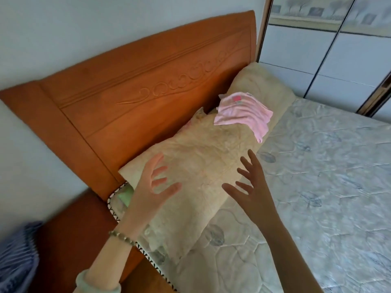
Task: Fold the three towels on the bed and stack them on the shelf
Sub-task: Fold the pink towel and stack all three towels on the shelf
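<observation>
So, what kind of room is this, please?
Most likely a home bedroom: a bed with a carved wooden headboard, a quilted mattress, and what looks like a sliding-door wardrobe beside it.

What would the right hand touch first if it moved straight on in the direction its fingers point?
Probably the long cream pillow: the right hand, open, points up along it toward the pink towel lying farther on. Depth is unclear.

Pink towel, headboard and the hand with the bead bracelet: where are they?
pink towel (pixel 243 112), head view, middle of the cloth
headboard (pixel 131 81), head view, carved panel
left hand (pixel 152 187), head view, palm
</observation>
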Motion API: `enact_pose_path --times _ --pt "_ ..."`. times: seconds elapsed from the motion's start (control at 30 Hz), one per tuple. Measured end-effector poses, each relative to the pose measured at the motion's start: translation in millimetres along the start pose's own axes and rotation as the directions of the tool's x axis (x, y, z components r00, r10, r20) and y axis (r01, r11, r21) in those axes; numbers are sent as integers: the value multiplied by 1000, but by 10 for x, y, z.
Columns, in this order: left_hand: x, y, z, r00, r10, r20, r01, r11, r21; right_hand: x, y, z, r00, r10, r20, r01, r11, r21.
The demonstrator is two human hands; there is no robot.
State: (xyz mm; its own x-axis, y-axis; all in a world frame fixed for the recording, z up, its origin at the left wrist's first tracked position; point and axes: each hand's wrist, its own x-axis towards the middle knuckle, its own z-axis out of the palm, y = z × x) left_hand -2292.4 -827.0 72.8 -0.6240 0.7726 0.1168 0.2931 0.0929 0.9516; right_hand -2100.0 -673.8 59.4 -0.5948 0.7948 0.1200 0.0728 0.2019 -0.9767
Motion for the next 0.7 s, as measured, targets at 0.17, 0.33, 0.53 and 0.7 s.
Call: enact_pose_path --times 0.17,0.33,0.53,0.7 --pt "684 -95 190 996 -17 89 17 1000 7 506 94 -92 997 44 -59 -44 999 -9" --pt "1335 -220 336 983 -33 178 21 997 68 982 231 -160 988 82 -133 -85 996 -12" --pt "2316 -377 555 939 -68 336 7 984 180 1688 466 -220 963 131 -234 -147 988 -50" --pt "3401 -734 872 863 -74 500 -76 959 273 2414 944 -317 901 201 -384 -236 970 -48"
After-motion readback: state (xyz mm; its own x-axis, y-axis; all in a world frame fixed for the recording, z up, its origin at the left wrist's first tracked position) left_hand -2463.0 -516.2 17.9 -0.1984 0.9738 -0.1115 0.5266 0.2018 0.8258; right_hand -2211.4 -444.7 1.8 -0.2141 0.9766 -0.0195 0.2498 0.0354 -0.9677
